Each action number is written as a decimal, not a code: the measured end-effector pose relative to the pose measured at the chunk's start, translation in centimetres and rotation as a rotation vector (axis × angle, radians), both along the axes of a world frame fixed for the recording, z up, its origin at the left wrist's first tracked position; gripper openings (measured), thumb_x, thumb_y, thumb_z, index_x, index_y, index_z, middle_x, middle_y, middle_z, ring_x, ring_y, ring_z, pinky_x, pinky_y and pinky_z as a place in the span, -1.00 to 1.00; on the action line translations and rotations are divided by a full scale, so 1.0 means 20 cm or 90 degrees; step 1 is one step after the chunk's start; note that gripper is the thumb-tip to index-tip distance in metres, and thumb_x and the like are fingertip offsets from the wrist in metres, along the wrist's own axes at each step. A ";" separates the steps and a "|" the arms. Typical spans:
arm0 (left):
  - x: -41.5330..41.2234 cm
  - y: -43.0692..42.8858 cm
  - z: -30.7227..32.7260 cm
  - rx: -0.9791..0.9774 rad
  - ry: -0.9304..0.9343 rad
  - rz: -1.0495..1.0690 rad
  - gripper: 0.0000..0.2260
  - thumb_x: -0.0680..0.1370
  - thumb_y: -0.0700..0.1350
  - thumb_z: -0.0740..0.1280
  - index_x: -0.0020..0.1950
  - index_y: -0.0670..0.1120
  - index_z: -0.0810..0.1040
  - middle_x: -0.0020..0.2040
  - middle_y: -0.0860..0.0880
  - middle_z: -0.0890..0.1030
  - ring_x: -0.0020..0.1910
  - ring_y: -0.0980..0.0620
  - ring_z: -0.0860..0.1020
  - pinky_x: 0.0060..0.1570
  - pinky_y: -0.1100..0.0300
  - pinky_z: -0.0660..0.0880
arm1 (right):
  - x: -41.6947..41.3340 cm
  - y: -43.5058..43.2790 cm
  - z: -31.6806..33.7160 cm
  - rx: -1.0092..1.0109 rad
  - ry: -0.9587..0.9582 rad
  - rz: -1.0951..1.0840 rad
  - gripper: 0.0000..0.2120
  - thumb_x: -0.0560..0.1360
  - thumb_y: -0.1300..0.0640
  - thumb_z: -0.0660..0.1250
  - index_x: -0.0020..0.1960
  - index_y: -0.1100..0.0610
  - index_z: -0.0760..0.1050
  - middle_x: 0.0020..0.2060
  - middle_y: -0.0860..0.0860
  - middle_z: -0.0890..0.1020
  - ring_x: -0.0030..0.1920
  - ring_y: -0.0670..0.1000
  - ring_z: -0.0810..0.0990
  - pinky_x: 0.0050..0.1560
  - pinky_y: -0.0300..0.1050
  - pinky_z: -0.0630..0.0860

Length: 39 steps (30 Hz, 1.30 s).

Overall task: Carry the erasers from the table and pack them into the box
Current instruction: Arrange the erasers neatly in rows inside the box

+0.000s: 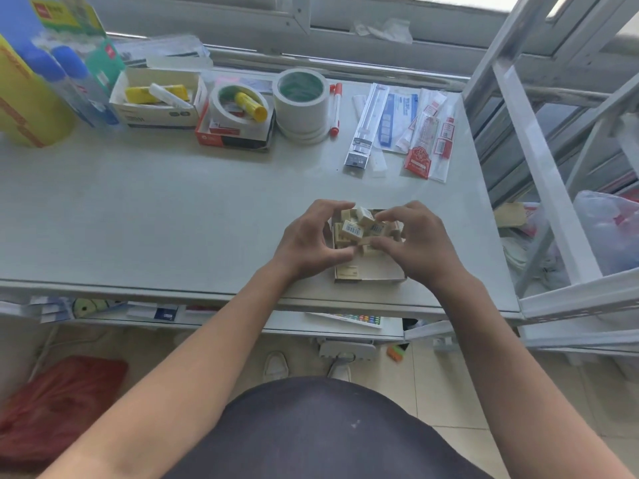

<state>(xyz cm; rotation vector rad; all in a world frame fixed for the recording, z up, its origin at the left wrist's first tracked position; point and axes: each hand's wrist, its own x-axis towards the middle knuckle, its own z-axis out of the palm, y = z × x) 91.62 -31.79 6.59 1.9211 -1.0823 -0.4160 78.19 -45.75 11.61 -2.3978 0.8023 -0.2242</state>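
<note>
Erasers (359, 227), small beige blocks with barcode labels, sit bunched in a loose heap between both hands over the far half of the box (371, 271), an open, shallow tray near the front edge of the surface (173, 219). The left hand (309, 242) curls around the heap's left side, fingers arched over the top and thumb pressed in below; the right hand (416, 242) mirrors it on the right, so each grip is pinching the erasers from its side. The near half of the box shows a bare floor. Well apart, along the back of the surface, stand a tape stack (302, 103), a red marker (335, 108) and packaged stationery (403, 127).
</note>
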 end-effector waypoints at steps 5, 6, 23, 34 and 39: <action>0.00 0.00 0.01 0.003 -0.003 -0.012 -0.39 0.27 0.06 0.53 0.28 0.14 0.44 0.14 0.16 0.50 -0.22 0.21 0.50 -0.15 0.26 0.48 | -0.07 -0.01 0.03 0.066 -0.051 -0.045 -0.83 0.48 0.02 0.40 0.03 0.04 0.64 -0.14 -0.09 0.67 -0.25 -0.03 0.56 -0.20 -0.25 0.48; 0.01 0.00 0.01 0.004 -0.003 -0.013 -0.39 0.27 0.07 0.53 0.29 0.14 0.44 0.14 0.16 0.50 -0.21 0.22 0.50 -0.15 0.25 0.48 | -0.09 0.00 0.05 0.112 -0.056 -0.054 -0.83 0.50 0.02 0.37 0.01 0.06 0.65 -0.18 -0.09 0.68 -0.25 -0.05 0.58 -0.21 -0.26 0.48; 0.00 0.00 0.01 0.009 -0.019 -0.011 -0.37 0.28 0.11 0.54 0.30 0.13 0.42 0.13 0.13 0.50 -0.22 0.15 0.50 -0.22 0.28 0.44 | -0.10 0.18 0.03 -0.021 0.160 0.055 -0.76 0.57 -0.04 0.22 -0.08 0.04 0.61 -0.21 0.02 0.64 -0.15 0.06 0.57 -0.16 -0.01 0.54; 0.00 0.00 0.01 0.003 -0.006 -0.010 -0.39 0.28 0.09 0.54 0.29 0.12 0.44 0.15 0.14 0.50 -0.22 0.14 0.53 -0.19 0.22 0.51 | -0.09 0.08 0.06 0.037 0.137 0.061 -0.87 0.39 -0.04 0.47 -0.21 0.02 0.68 -0.27 -0.10 0.69 -0.16 -0.11 0.63 -0.10 -0.05 0.58; 0.01 0.00 0.01 0.003 -0.004 -0.010 -0.40 0.27 0.10 0.53 0.28 0.13 0.44 0.14 0.15 0.49 -0.21 0.13 0.54 -0.17 0.18 0.53 | -0.09 0.03 0.05 -0.016 0.055 0.028 -0.85 0.37 0.02 0.49 -0.08 -0.01 0.64 -0.23 -0.10 0.63 -0.14 -0.04 0.59 -0.15 -0.06 0.52</action>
